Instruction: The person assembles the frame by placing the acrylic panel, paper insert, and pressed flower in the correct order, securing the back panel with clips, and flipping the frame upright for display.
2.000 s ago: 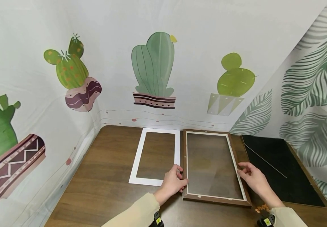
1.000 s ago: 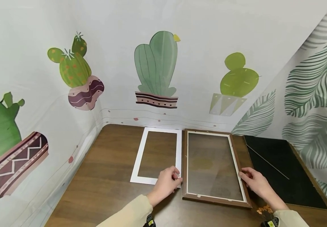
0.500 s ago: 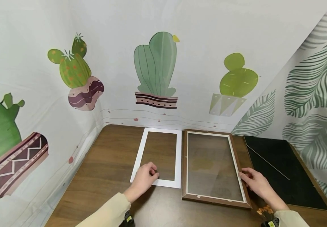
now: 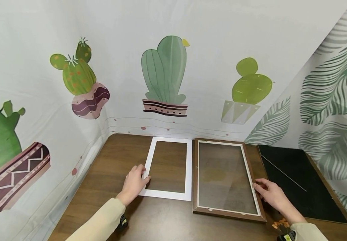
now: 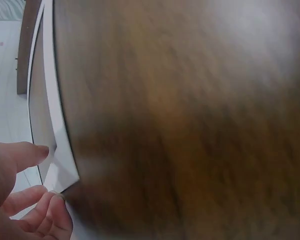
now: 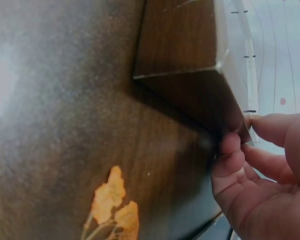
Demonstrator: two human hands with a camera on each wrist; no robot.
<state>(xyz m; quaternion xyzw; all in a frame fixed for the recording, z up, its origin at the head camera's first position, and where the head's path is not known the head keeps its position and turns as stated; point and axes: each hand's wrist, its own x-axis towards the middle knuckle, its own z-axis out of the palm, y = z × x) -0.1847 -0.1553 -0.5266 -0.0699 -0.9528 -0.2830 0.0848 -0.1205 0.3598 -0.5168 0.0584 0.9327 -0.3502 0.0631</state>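
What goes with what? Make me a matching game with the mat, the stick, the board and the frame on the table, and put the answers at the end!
Things:
1. mat
2. stick
3. board
4. frame

Clues:
A. thin, lying across something black
B. brown, pinched at its edge by the right hand
C. black, with something thin on it
D. white, with a big opening in the middle

Right pairs: 1-D, 2-A, 3-C, 4-B
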